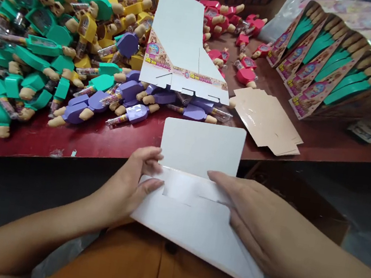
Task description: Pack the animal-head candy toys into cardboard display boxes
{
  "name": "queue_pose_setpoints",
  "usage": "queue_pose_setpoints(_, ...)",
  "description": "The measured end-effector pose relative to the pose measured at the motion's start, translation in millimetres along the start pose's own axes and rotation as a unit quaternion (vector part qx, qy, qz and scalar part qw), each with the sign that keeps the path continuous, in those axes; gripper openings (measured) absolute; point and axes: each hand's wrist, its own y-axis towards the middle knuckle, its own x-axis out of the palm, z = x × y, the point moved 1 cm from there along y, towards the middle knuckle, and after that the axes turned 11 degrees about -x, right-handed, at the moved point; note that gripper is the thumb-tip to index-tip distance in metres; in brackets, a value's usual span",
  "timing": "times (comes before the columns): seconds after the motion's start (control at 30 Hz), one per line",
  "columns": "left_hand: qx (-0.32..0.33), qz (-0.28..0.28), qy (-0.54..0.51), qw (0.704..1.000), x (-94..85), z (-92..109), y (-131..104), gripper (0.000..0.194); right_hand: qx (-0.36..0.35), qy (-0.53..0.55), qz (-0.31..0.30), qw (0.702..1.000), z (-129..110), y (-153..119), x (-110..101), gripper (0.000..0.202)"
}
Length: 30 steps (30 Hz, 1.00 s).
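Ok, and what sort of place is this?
Probably a packing workshop: a heap of plastic items, display boxes filled with green ones, and white cardboard between the left hand and right hand.

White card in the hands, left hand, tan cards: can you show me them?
White card [196, 226]: head view, lower flat panel.
Left hand [131, 182]: head view, its middle.
Tan cards [267, 116]: head view, top card.

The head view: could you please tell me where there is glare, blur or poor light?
Head view: a bright sheen on the folded white cardboard sheet near its crease; small shiny spots on the flat tan card stack; slight blur at the left hand's fingertips; dim light in the dark space below the dark red table.
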Motion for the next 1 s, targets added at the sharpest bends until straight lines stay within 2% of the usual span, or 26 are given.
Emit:
queue_pose_setpoints(0.1, 0.06, 0.024, 0.132, 0.989, 12.8, -14, 1, 0.031, -0.002, -0.007, 0.049, 0.999, -19, -6, -4, 0.038)
queue_pose_setpoints(0.17, 0.077, -0.004, 0.205, 0.976, 14.8, -11, 1, 0.033, -0.043, -0.052, 0.048, 0.997, -38, -7, -2, 0.03)
queue_pose_setpoints(0.23, 0.078, -0.059, 0.281, 0.955, 13.1, -1, 7, 0.038, -0.08, -0.121, 0.023, 0.989, -56, -6, 3, 0.029)
queue_pose_setpoints(0.33, 0.046, -0.156, 0.366, 0.916, 9.4, 20, 32, 0.04, -0.075, -0.219, -0.017, 0.973, -76, -5, 14, 0.034)
queue_pose_setpoints(0.47, 0.014, -0.326, 0.299, 0.897, 12.6, 33, 68, 0.039, -0.062, -0.283, -0.035, 0.956, -81, -3, 22, 0.037)
queue_pose_setpoints(0.53, -0.018, -0.376, 0.266, 0.888, 15.6, 32, 76, 0.039, -0.058, -0.3, -0.038, 0.951, -79, -2, 22, 0.034)
queue_pose_setpoints(0.63, -0.054, -0.389, 0.273, 0.878, 18.1, 30, 77, 0.041, -0.068, -0.289, -0.043, 0.954, -76, -2, 19, 0.03)
queue_pose_setpoints(0.9, -0.052, -0.404, 0.292, 0.865, 19.5, 41, 67, 0.044, -0.169, -0.219, -0.064, 0.959, -81, -13, 21, 0.039)
queue_pose_setpoints(1.0, -0.067, -0.419, 0.292, 0.857, 20.1, 46, 66, 0.041, -0.176, -0.185, -0.064, 0.965, -81, -20, 19, 0.04)
